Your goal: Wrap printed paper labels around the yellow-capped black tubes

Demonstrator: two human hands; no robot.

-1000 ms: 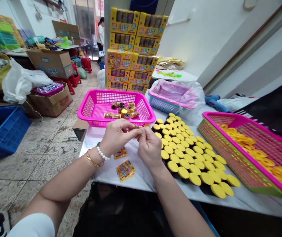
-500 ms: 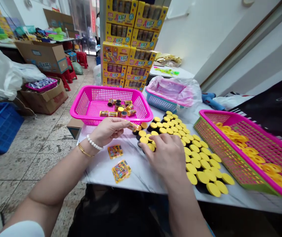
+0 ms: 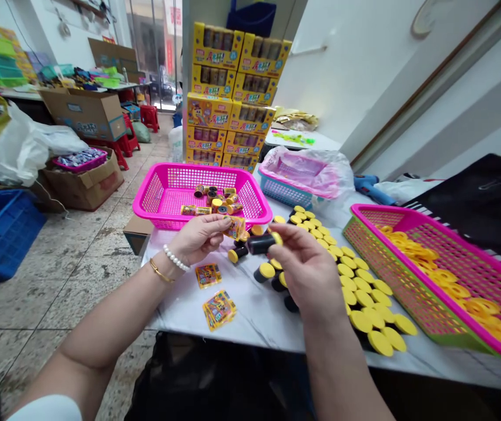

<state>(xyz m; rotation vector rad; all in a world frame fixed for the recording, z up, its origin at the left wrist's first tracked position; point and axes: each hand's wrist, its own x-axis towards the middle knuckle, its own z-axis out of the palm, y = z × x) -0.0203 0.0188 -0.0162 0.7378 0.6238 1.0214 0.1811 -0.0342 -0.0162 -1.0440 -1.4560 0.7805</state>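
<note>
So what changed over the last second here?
The right hand went down to the yellow-capped canisters on the table, took one and lifted it. It now holds that canister sideways, close to the left hand. The left hand still pinches a small printed label. The pink basket and the loose labels stayed put.
</note>
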